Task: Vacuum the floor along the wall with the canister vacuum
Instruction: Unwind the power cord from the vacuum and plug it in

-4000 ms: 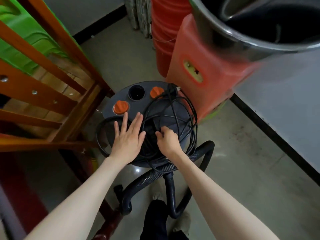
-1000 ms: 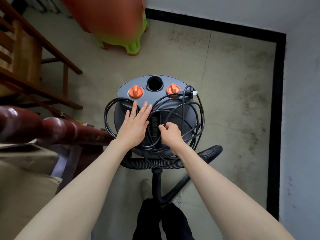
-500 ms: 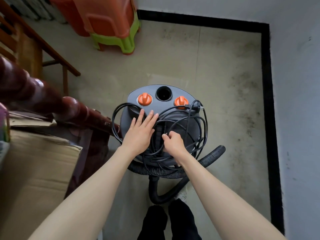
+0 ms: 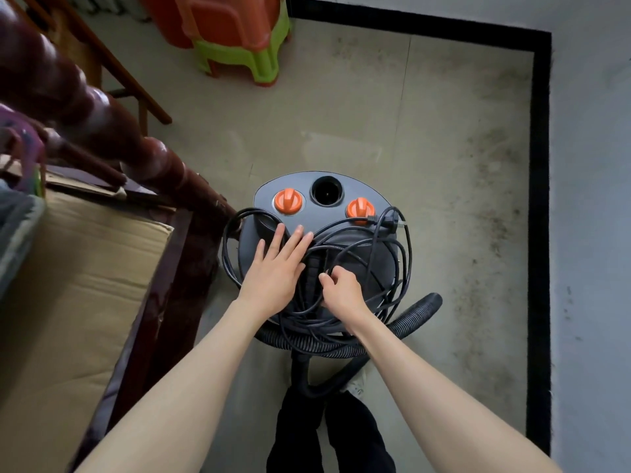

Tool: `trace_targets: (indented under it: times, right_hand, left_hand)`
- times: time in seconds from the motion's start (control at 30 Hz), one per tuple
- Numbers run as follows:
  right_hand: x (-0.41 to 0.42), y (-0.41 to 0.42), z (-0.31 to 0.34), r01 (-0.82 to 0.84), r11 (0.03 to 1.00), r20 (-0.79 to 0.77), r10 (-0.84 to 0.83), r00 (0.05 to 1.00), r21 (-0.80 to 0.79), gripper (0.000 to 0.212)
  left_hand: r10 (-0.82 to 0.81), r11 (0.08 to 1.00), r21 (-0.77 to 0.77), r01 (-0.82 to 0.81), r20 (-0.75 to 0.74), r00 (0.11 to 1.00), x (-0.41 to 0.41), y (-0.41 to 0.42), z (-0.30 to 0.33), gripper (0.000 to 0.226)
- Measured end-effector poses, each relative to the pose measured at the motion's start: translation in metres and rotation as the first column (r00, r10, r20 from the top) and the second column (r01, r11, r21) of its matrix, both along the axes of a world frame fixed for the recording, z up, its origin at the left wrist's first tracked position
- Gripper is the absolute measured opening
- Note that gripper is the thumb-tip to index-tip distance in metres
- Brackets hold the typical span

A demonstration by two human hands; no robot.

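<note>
A dark grey canister vacuum (image 4: 372, 264) with two orange knobs (image 4: 289, 201) and a round port stands on the floor in front of me. A black power cord (image 4: 397, 254) lies in loose loops over its top, the plug at the right knob. My left hand (image 4: 275, 271) rests flat on the lid with straight fingers. My right hand (image 4: 339, 290) curls its fingers round the black handle at the middle of the lid, among the cord loops. A ribbed black hose (image 4: 415, 314) curves round the near side.
Grey walls (image 4: 590, 199) with black skirting (image 4: 539, 216) run along the right and far side. Stacked orange and green plastic stools (image 4: 239, 39) stand at the back. A dark red turned-wood post (image 4: 102, 117) and a cardboard box (image 4: 78, 295) crowd the left. My legs are below.
The vacuum has travelled with me away from the stools and wooden rack toward the corner by the right wall. Both hands have kept their places on the lid.
</note>
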State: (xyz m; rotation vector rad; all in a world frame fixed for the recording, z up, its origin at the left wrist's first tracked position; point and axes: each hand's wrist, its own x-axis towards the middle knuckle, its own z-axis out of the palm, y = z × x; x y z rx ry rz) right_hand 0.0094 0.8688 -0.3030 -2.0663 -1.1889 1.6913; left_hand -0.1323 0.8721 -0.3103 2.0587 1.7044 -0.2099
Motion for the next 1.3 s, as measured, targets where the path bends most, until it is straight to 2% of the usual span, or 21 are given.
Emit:
trace_targets:
  times: [0.27,0.4,0.53,0.7,0.83,0.97,1.07,1.13,1.3]
  right_hand:
    - [-0.012,-0.052,0.003,-0.025,0.999,-0.008,0.026,1.000,0.020,0.025]
    - [-0.025,-0.078,0.006,-0.002,0.999,0.039,0.000,0.999,0.032,0.032]
    - [-0.033,-0.096,0.007,0.023,1.000,0.041,-0.023,0.999,0.013,0.024]
    - [-0.040,-0.109,0.005,0.058,0.998,0.072,-0.058,0.996,0.006,0.026]
    - [-0.036,-0.104,0.004,0.203,0.979,0.035,-0.202,0.979,-0.016,0.029]
    - [-0.033,-0.089,0.011,0.423,0.906,-0.107,-0.423,0.900,-0.022,0.036]
    - [-0.039,-0.076,0.008,0.455,0.890,-0.072,-0.456,0.887,-0.031,0.049]
    - [-0.040,-0.071,0.005,0.477,0.878,-0.034,-0.479,0.877,-0.044,0.046]
    - [-0.036,-0.069,0.001,0.466,0.882,-0.089,-0.471,0.878,-0.069,0.052]
  left_hand:
    - [-0.041,0.999,-0.025,0.041,-0.022,0.999,-0.013,-0.058,-0.002,0.059]
    - [-0.021,0.994,-0.103,0.025,0.034,0.999,-0.025,-0.096,-0.005,0.060]
    - [-0.100,0.995,0.015,0.099,0.022,0.995,-0.039,-0.112,-0.009,0.060]
    - [-0.135,0.987,0.090,0.136,-0.017,0.991,-0.048,-0.117,-0.004,0.059]
    - [-0.185,0.975,0.116,0.189,-0.043,0.982,-0.048,-0.097,0.000,0.061]
    - [-0.182,0.983,0.019,0.183,-0.028,0.983,-0.042,-0.074,-0.002,0.063]
    - [-0.186,0.982,0.020,0.186,-0.016,0.982,-0.041,-0.077,-0.003,0.062]
    - [-0.192,0.981,0.028,0.192,-0.014,0.981,-0.041,-0.079,-0.003,0.062]
    - [-0.174,0.983,0.048,0.176,-0.047,0.984,-0.040,-0.084,-0.004,0.062]
